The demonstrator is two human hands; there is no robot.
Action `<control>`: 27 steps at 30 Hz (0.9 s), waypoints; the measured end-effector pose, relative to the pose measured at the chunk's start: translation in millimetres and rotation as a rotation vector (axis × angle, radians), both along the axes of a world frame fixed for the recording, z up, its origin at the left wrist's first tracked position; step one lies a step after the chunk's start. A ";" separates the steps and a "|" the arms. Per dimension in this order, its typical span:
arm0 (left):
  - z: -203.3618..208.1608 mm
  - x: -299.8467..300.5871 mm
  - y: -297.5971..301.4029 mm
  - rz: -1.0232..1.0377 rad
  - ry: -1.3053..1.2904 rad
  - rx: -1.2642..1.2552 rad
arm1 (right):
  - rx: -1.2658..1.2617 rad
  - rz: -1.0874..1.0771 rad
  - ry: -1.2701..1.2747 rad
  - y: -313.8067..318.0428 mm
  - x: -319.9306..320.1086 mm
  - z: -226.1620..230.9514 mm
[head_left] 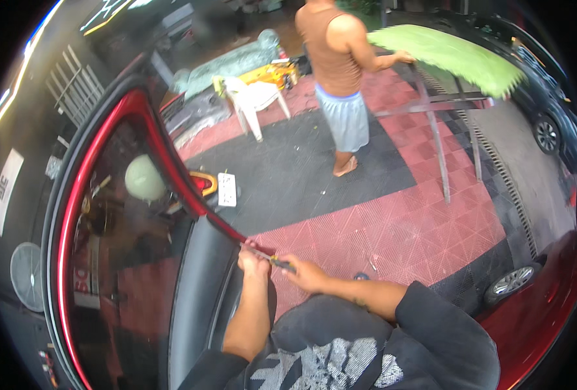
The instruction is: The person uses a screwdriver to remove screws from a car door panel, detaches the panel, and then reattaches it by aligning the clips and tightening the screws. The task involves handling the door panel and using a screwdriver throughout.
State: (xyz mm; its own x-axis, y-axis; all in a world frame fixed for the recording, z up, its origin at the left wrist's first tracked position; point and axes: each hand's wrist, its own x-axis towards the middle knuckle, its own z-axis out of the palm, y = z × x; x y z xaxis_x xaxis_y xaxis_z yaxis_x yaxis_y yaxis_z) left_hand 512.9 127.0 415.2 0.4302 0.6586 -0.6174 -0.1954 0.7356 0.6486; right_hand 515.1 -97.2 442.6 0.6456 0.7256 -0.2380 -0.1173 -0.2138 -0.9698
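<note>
A screwdriver (281,262) with a dark and yellow handle is gripped in my right hand (308,277). Its thin shaft points left, toward the edge of an open red car door (201,207). My left hand (254,261) is closed beside the shaft's tip, right at the door's rear edge below the window frame. What its fingers pinch there is too small to make out. Along the door's inner side runs a dark grey trim panel (197,279), next to my left forearm.
Ahead, a person (337,58) touches a metal stand (435,130) carrying a light green sheet (451,55). A white plastic chair (256,97), a covered bulky thing (227,68) and a yellow-tailed motorcycle (204,184) stand left. Red bodywork with a wheel (512,281) is at right.
</note>
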 end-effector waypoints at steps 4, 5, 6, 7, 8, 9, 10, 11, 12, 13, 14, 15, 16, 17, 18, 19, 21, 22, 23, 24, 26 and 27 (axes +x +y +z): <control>5.9 -4.5 -13.1 -0.069 0.046 0.042 | 0.284 -0.052 1.122 8.6 7.4 -20.8; 3.2 -4.7 -9.4 -0.074 0.032 0.029 | 0.282 -0.046 1.074 3.5 7.8 -16.9; 0.8 -5.7 -7.8 -0.085 0.017 0.015 | 0.214 -0.053 0.924 0.6 8.5 -8.9; 2.4 -0.2 -11.3 -0.055 0.026 0.017 | 0.188 -0.148 0.147 6.7 4.5 -17.0; 4.3 2.8 -13.7 -0.028 0.034 0.019 | 0.101 -0.090 -0.304 6.2 1.2 -25.1; 3.2 2.8 -12.4 -0.029 0.051 0.019 | -0.019 -0.122 -0.760 7.6 -2.4 -26.8; 2.7 -2.2 -10.2 -0.010 0.055 0.022 | -0.179 -0.004 -0.884 0.6 -5.1 5.2; 6.7 -4.1 -12.0 -0.004 0.057 0.028 | -0.342 0.106 -1.006 -4.4 -4.9 26.0; 7.8 -1.9 -12.1 -0.011 0.054 0.038 | -0.344 0.120 -0.978 -2.2 -1.4 29.7; 4.2 -1.3 -9.1 -0.033 0.047 0.028 | -0.345 0.134 -0.950 0.8 1.8 32.1; 2.6 -2.7 -8.0 -0.036 0.061 0.040 | -0.346 0.149 -0.921 2.6 2.7 32.3; 4.0 -2.3 -8.7 -0.041 0.073 0.054 | -0.282 0.106 -0.902 3.1 3.4 28.0; 5.1 -1.9 -9.6 -0.046 0.085 0.068 | -0.218 0.063 -0.882 4.4 4.1 19.5; 4.6 -1.0 -10.3 -0.032 0.063 0.072 | -0.154 0.020 -0.861 6.7 4.7 9.3; 4.0 -0.9 -9.9 -0.038 0.062 0.087 | 0.004 -0.046 -0.784 15.2 6.4 -8.7; 3.7 1.9 -10.2 -0.050 0.059 0.101 | 0.159 -0.118 -0.705 26.6 11.7 -31.3; 3.3 3.2 -9.3 -0.037 0.054 0.095 | 0.286 -0.162 -0.153 31.0 20.7 -42.0; 4.3 2.7 -9.3 -0.027 0.087 0.096 | 0.254 -0.133 0.312 26.9 27.2 -30.9; 5.3 2.4 -9.7 -0.017 0.120 0.097 | 0.213 -0.098 0.776 22.6 29.8 -19.8; 7.9 4.9 -8.9 -0.010 0.148 0.102 | 0.230 -0.118 0.820 20.3 27.1 -10.1; 1.5 3.4 -1.8 -0.009 0.156 0.101 | 0.254 -0.152 0.919 19.1 13.7 4.8; -0.3 4.9 0.0 -0.004 0.158 0.108 | 0.185 -0.065 0.734 18.4 18.1 5.1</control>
State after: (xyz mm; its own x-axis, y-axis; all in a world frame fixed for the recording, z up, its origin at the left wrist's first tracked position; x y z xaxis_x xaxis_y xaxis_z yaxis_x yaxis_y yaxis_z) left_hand 517.8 127.1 414.9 0.3363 0.7234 -0.6029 -0.0827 0.6604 0.7463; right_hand 533.2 -78.8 447.7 0.4113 0.7616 -0.5007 -0.7530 -0.0257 -0.6576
